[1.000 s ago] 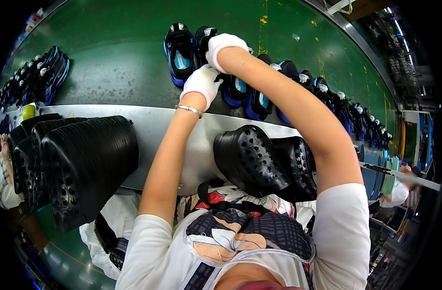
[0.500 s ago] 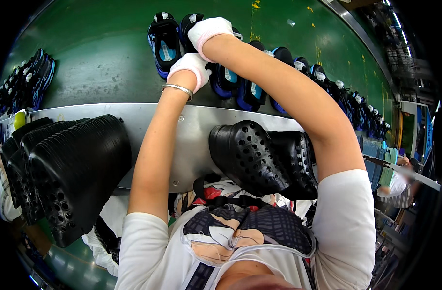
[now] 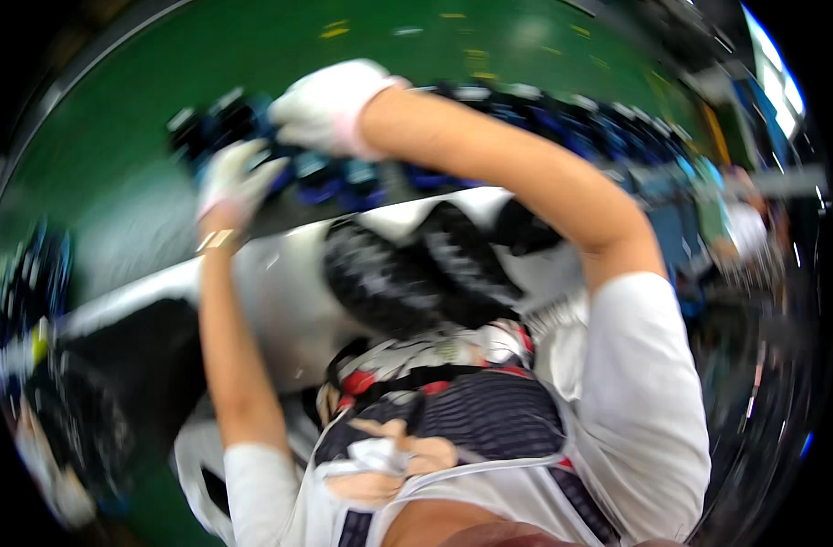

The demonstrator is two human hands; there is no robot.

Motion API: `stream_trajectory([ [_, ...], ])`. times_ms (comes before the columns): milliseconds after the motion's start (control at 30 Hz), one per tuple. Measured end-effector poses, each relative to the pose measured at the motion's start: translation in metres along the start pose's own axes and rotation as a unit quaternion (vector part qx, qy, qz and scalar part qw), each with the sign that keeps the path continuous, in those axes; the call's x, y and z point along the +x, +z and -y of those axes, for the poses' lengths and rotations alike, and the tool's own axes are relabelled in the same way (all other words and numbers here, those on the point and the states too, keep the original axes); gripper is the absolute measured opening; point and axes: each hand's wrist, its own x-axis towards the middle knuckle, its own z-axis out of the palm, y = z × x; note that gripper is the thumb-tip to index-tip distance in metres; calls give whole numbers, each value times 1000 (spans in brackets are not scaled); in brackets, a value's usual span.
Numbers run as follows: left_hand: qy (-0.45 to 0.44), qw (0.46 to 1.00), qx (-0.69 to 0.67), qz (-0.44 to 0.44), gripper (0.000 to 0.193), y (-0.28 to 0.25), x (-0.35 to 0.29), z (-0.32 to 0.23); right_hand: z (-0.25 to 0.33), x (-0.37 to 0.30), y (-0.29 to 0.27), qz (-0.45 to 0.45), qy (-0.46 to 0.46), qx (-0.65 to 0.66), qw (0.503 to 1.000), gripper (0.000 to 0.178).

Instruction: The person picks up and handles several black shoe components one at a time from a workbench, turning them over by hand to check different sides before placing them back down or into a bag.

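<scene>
Both hands wear white gloves with pink cuffs and are blurred by motion. My left hand (image 3: 234, 180) is at the near side of the left end of a row of dark blue-and-black shoes (image 3: 312, 173). Its thumb stands apart from the fingers, and no held thing shows between them. Over the same row, to the right and a little farther off, is my right hand (image 3: 330, 105). Its fingers point left and look bent; blur hides whether they grip a shoe. A dark shoe (image 3: 189, 132) lies just beyond my left hand.
Black perforated shoe-shaped pieces (image 3: 380, 278) lie on the metal ledge (image 3: 284, 292) before me. A stack of black pieces (image 3: 143, 337) stands at the left. More shoes (image 3: 34, 283) sit far left on the green surface (image 3: 125, 182). A person (image 3: 745, 228) is at the far right.
The view has swung, and everything is smeared. My hands have moved left along the shoe row and farther apart. My left thumb now stands away from the fingers.
</scene>
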Motion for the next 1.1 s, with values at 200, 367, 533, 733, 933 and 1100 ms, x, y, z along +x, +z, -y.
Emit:
stream_trajectory([
  [200,-93,983,11,-159,24,-32,-28,-2,-43,-144,0,-47,160,30,986,30],
  [367,-39,998,-49,-2,45,32,-38,10,-61,-256,26,-118,287,91,946,23],
  [533,-42,995,36,-81,47,24,-48,-2,-70,-325,36,-186,362,116,906,28],
  [733,-51,974,220,15,36,15,-37,4,-78,-363,49,-294,338,161,879,24],
  [933,-104,992,62,-29,41,6,-38,14,-70,-356,59,-272,395,232,846,18],
  [1100,-136,984,115,-15,47,-13,-30,13,-74,-351,60,-248,421,249,836,18],
])
